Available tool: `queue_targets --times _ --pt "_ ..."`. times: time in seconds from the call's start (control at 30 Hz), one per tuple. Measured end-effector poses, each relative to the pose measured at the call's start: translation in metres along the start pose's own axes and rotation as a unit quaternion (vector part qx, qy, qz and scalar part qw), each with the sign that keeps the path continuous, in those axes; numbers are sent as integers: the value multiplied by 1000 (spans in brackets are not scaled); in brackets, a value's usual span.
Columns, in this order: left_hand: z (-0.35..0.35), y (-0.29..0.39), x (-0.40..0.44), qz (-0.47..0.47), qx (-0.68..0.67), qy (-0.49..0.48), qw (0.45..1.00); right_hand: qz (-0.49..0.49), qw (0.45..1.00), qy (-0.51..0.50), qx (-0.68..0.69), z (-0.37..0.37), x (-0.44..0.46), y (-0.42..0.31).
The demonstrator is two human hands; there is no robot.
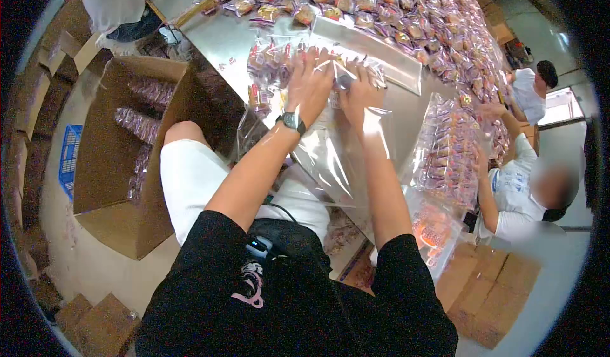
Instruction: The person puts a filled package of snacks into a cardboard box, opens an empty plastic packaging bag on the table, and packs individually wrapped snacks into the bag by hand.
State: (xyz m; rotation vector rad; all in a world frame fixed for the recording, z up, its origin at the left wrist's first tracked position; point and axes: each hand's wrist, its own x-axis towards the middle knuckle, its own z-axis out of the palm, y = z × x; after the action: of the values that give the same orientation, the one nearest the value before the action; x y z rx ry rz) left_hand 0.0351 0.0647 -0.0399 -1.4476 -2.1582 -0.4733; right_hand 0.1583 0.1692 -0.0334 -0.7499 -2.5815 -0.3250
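Note:
A large clear plastic bag [324, 160] lies over the metal table in front of me, its loose end hanging toward my lap. Small wrapped packets [267, 65] are lined up at its far end. My left hand [310, 87], with a watch on the wrist, rests on these packets with its fingers stretched forward. Close beside it, my right hand [361, 96] is at the packets too, fingers apart and slightly bent, clear film over the wrist. A small dark round thing [344, 81] shows between the hands; its kind is unclear.
A metal tray-like divider [368, 49] stands beyond my hands, before a big heap of wrapped packets [406, 14]. At right lies a filled clear bag [448, 150], near a co-worker's arm [488, 192]. An open cardboard box [121, 166] with packed bags stands at left.

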Motion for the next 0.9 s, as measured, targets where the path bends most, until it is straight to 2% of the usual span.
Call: queue_targets --times 0.03,0.1,0.13,0.23,0.27,0.37,0.4,0.43,0.5,0.53,0.63,0.67,0.77,0.9 --pt "5 2 2 9 -29 -18 999 6 1000 9 12 -6 -2 0" --pt "22 5 8 2 -54 16 998 19 999 31 39 -12 0 -7" --pt "10 4 13 -13 -65 -58 996 21 998 38 46 -5 1 -4" --pt "24 -7 15 -4 -29 -6 1000 48 996 54 55 14 3 -5" --pt "19 -12 14 15 -44 9 999 23 990 134 20 16 3 -8" --pt "5 -13 16 22 -18 -82 996 79 993 78 51 21 0 -15" --pt "12 -12 18 17 -15 -109 994 111 987 91 67 19 4 -18" --pt "26 -16 14 39 11 -90 995 106 986 103 75 16 9 -19" --pt "24 -20 15 44 13 -115 992 102 984 115 89 20 3 -18" --pt "18 -19 11 62 38 -117 991 95 983 153 40 21 4 -21" --pt "18 -15 13 46 30 -130 990 115 978 159 67 25 5 -25" --pt "11 -16 11 52 -9 -128 990 114 980 152 66 27 5 -28" --pt "7 -5 21 35 36 -159 986 99 981 149 72 24 8 -27" --pt "20 18 16 -7 55 -79 995 79 976 162 126 6 -22 -33"
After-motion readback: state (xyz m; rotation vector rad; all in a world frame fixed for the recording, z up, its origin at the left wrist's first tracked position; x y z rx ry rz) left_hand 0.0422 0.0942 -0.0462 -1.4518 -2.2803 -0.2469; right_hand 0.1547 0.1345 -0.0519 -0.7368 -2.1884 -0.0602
